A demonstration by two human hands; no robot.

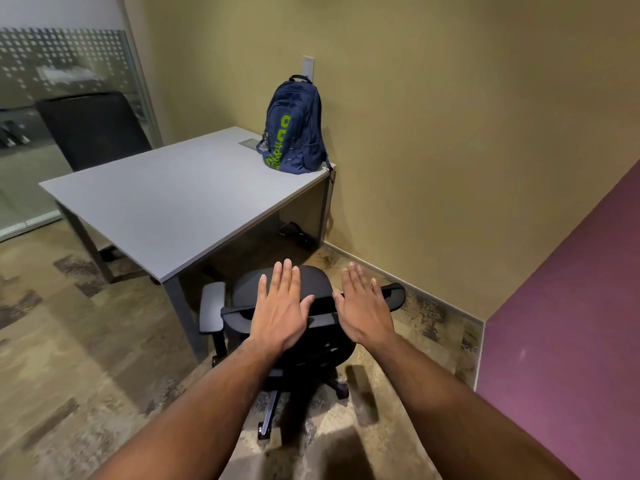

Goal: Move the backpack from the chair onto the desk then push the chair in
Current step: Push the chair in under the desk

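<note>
2 hands, left (281, 308) & right (363, 306), flat open over 1 chair (311, 344); 1 backpack (294, 128) on desk (166, 202)

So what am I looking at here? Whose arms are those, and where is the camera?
There is no machine here. The camera sits on a person's head and looks forward and down, so the two bare arms coming in from the bottom are that person's own. The left hand and right hand are flat and open over the top of the backrest of a black office chair; neither has a grip on anything. The chair stands at the near edge of a grey desk, not fully tucked under it. On the desk's far corner, against the wall, a dark blue backpack with green lettering stands upright. Another dark chair stands behind the desk.
</note>
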